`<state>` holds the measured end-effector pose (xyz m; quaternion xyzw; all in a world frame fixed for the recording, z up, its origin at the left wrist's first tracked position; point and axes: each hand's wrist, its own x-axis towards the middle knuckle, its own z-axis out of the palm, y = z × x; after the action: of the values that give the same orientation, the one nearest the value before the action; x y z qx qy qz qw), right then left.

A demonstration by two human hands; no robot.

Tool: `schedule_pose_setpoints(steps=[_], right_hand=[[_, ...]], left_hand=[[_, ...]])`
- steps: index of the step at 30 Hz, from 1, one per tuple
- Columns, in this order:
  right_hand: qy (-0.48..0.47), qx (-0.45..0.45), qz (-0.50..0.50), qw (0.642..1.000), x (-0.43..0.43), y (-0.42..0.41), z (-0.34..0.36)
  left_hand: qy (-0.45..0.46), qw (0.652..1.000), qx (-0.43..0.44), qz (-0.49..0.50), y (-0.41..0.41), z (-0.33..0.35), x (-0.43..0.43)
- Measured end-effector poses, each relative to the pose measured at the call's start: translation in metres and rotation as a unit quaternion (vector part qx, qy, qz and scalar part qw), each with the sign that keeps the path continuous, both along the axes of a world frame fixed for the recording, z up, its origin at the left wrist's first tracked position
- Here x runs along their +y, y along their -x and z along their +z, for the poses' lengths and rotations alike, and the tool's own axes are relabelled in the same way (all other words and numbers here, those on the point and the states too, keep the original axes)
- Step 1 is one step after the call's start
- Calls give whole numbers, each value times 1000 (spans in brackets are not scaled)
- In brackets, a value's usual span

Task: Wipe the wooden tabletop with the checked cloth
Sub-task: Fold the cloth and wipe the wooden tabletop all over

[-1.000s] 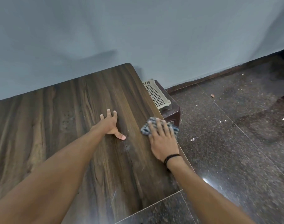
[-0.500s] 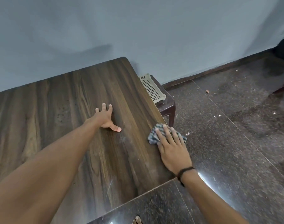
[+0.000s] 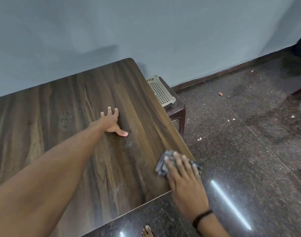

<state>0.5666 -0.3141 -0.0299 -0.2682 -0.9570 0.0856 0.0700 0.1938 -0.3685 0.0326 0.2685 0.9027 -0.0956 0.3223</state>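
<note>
A dark wooden tabletop (image 3: pixel 64 134) fills the left and middle of the view, its back edge against the wall. My right hand (image 3: pixel 184 182) lies flat on the bunched blue-grey checked cloth (image 3: pixel 162 165), pressing it onto the table's right edge near the front corner; part of the cloth hangs past the edge. My left hand (image 3: pixel 112 123) rests on the tabletop further back, fingers spread, thumb out to the right, holding nothing. A black band circles my right wrist.
A dark stool (image 3: pixel 178 112) stands beside the table's right edge by the wall, with a cream perforated tray (image 3: pixel 161 91) on it. The dark speckled floor (image 3: pixel 249 151) carries scattered crumbs. Toes of a bare foot (image 3: pixel 147 231) show at the bottom.
My right hand has slid the cloth along the table's right edge toward the near corner. My left hand stays planted on the tabletop.
</note>
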Motion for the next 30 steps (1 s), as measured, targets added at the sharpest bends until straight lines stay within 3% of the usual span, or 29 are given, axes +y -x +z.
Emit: schedule_pose_setpoints(steps=[3, 7, 11, 12, 14, 16, 20, 24, 28, 30], right_hand=[[35, -2, -65, 997, 7, 55, 8], [13, -25, 119, 993, -18, 33, -2], [17, -5, -68, 998, 4, 46, 6], [28, -4, -65, 998, -17, 49, 7], [13, 12, 52, 998, -71, 34, -2], [13, 3, 106, 994, -64, 23, -4], [30, -17, -29, 999, -23, 59, 5], [-11, -38, 134, 990, -22, 5, 0], [13, -28, -41, 999, 0, 26, 8], [16, -16, 65, 998, -43, 23, 2]], left_hand=[[-12, 1000, 0, 1, -2, 3, -1], [3, 1000, 8, -23, -9, 5, -9], [60, 998, -29, -10, 0, 14, -40], [67, 997, -35, -11, 4, 14, -46], [68, 997, -37, -24, 8, 6, -55], [55, 998, -30, -21, 7, -2, -56], [34, 999, -36, -1, 4, -4, -57], [11, 999, -33, 2, 2, -4, -58], [24, 999, -42, 15, 2, -3, -57], [28, 998, -46, 13, 2, -3, -54]])
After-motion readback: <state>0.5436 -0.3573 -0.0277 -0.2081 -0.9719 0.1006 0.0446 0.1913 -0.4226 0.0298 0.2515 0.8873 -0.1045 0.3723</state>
